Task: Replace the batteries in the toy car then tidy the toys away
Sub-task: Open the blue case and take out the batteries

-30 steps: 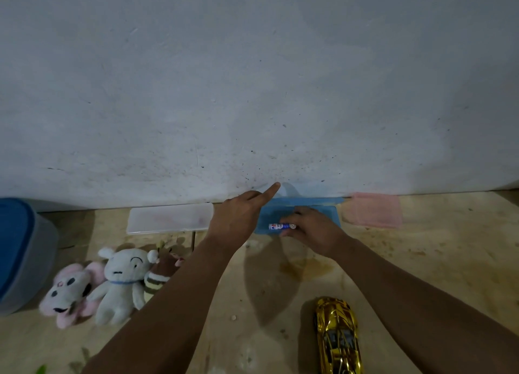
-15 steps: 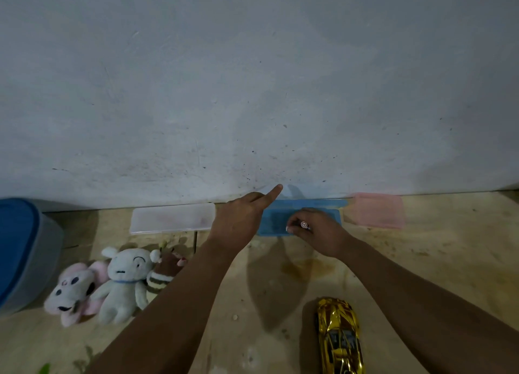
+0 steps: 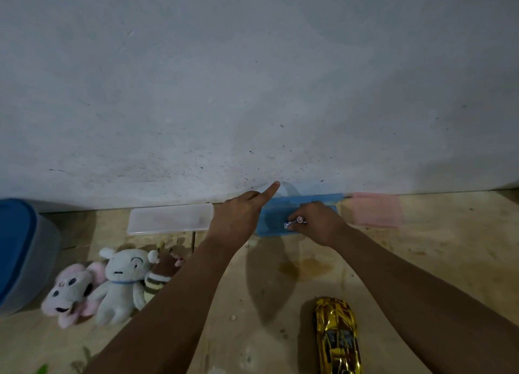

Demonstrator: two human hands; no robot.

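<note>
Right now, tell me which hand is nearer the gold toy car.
Right. The right hand pinches a battery at the blue box, straight beyond the gold toy car; the left hand sits further left.

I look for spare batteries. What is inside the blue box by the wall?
In the blue box the right hand pinches one battery. The rest of the inside is covered by both hands, the left hand at its left end, so more batteries cannot be confirmed.
</note>
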